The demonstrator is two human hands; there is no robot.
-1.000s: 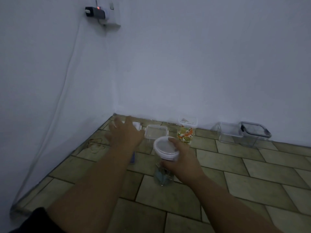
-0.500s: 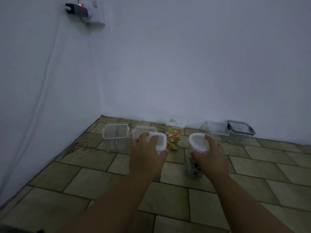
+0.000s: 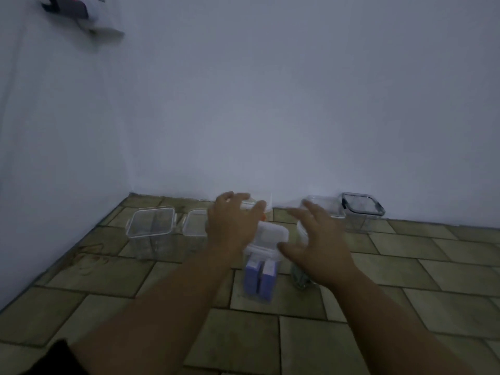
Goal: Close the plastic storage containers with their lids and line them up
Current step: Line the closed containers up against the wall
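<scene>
Head view, dim and blurry. Nearest: two bare forearms reaching forward over a tiled floor [image 3: 311, 345], dark sleeve [image 3: 58, 359] at lower left. Tall box [image 3: 260, 277] stands upright on the floor in the middle, blue packs inside, white lid [image 3: 270, 238] on top; cannot tell if the lid is snapped down. Left hand [image 3: 232, 226] lies over the lid's left part, fingers spread and curled forward, touching or just above it, grip not clear. Right hand [image 3: 316, 244] is released, fingers splayed, thumb near the lid's right edge, holding nothing. Behind the right hand a round jar [image 3: 299, 277] sits just right of the tall box, mostly hidden, dark contents at its bottom. Farther, along the wall [image 3: 270, 104]: clear tub [image 3: 151, 230] at left, small tub [image 3: 193, 230] beside it, both look lidless. Bit of orange [image 3: 263, 218] shows past the left fingers, container not readable. Far right: clear tub [image 3: 323, 205] partly behind the right hand, then dark-rimmed tub [image 3: 362, 212] next to it. Wall socket with a plug [image 3: 67, 6], top left, red light on.
</scene>
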